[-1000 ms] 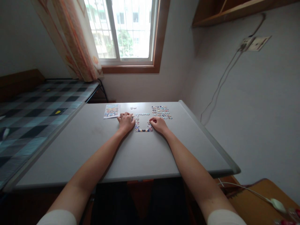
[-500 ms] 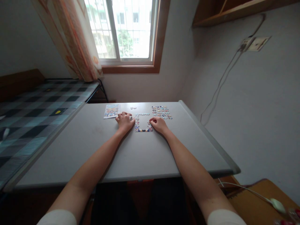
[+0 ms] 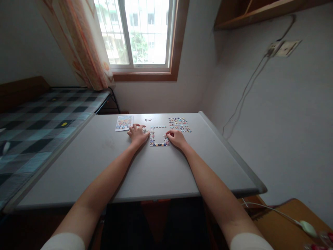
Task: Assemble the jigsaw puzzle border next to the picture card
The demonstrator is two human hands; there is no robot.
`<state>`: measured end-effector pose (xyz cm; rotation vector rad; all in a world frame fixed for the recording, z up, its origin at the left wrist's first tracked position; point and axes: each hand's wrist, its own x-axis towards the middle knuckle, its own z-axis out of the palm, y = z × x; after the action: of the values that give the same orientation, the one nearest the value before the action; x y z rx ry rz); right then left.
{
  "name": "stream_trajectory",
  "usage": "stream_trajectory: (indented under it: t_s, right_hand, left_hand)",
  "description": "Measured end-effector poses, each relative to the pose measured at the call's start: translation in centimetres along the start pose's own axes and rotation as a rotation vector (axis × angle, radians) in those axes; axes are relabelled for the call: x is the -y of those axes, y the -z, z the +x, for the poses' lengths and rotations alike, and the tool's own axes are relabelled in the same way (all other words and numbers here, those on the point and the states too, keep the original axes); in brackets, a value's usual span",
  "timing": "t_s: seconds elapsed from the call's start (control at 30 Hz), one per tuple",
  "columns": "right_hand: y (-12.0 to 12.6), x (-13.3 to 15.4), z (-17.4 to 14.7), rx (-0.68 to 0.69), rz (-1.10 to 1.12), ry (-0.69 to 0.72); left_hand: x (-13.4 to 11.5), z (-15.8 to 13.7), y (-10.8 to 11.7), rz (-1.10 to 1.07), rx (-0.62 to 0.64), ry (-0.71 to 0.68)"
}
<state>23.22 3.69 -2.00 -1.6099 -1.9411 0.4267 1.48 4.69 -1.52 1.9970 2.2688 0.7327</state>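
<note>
A partly joined jigsaw puzzle frame [image 3: 159,144] lies on the grey-white table [image 3: 156,173], its middle showing bare tabletop. My left hand [image 3: 138,134] rests at its left side, fingers spread, thumb by the left edge. At the right side, my right hand [image 3: 177,138] has thumb and forefinger pinched together on a puzzle piece [image 3: 166,135] at the frame's right edge; the fingers partly cover it. Rows of loose puzzle pieces [image 3: 178,122] lie beyond my right hand. A few more pieces [image 3: 148,120] sit behind the frame. The colourful picture sheet [image 3: 124,123] lies beyond my left hand.
A bed with a checked cover [image 3: 52,121] stands to the left. Behind the table are a window [image 3: 140,38] and a curtain [image 3: 80,45]. A cable [image 3: 243,93] hangs down the right wall. A brown stool or low table [image 3: 288,222] with a white charger stands lower right.
My left hand has shifted very slightly, its fingers still spread. My right hand stays in the same spot at the frame's right edge.
</note>
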Motion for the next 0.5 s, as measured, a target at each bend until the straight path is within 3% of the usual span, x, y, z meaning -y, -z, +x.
stream_trajectory:
  t_s: [0.5]
  right_hand:
    - [0.0,0.1,-0.1,0.007,-0.006,0.002]
  left_hand:
    - [0.0,1.6,-0.9,-0.019,-0.049,0.018]
